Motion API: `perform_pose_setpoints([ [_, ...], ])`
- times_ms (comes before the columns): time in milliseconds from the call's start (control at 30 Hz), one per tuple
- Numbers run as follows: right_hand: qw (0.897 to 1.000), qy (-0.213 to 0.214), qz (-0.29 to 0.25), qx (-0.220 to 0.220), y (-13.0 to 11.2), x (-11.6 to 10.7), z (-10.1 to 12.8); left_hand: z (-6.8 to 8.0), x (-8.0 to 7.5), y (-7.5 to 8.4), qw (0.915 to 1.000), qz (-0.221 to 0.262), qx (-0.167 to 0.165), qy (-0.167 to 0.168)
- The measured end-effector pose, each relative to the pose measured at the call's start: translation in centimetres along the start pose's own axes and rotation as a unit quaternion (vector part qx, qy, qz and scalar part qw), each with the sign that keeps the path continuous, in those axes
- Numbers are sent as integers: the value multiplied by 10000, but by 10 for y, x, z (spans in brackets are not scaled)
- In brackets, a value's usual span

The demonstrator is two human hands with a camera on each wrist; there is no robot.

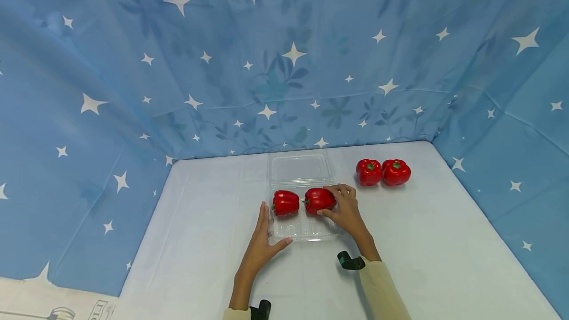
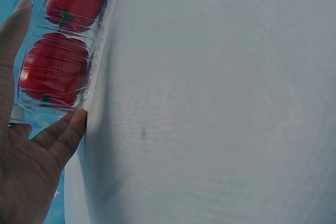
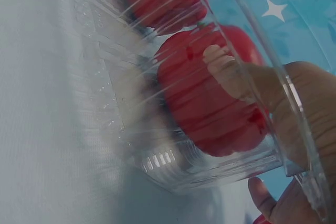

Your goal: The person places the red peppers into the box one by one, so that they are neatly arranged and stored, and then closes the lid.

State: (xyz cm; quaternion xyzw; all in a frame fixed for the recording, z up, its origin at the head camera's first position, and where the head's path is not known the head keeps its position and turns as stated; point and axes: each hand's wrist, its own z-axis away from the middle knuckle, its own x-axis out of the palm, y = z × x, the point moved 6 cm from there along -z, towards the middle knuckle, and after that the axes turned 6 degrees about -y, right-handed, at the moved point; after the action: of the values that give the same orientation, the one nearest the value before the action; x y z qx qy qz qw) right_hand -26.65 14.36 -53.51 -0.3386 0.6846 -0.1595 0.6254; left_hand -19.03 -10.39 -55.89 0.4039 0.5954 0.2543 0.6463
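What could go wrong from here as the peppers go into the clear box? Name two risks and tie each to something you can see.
1. The clear plastic box looks light and is steadied only by the left hand at its edge; a push from the right hand, which grips the second pepper, might slide it.
2. The two loose peppers lie on the smooth table beside the box; they might roll if nudged.

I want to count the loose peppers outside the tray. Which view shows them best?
The head view: both loose peppers sit side by side on the table, right of the tray. The left wrist view misses them; the right wrist view shows at most a red sliver at its bottom edge.
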Motion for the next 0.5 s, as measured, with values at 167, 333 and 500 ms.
perform_pose_setpoints([
  [167, 10000, -31, 17, 42, -1, -1, 0, -1, 0, -1, 9999, -106, 27, 20],
  [333, 10000, -65, 22, 48, -2, -1, -1, -2, 0, -1, 9998, -152, 70, 57],
  [500, 9999, -90, 44, 32, -2, 1, 0, -1, 0, -1, 9999, -126, 55, 28],
])
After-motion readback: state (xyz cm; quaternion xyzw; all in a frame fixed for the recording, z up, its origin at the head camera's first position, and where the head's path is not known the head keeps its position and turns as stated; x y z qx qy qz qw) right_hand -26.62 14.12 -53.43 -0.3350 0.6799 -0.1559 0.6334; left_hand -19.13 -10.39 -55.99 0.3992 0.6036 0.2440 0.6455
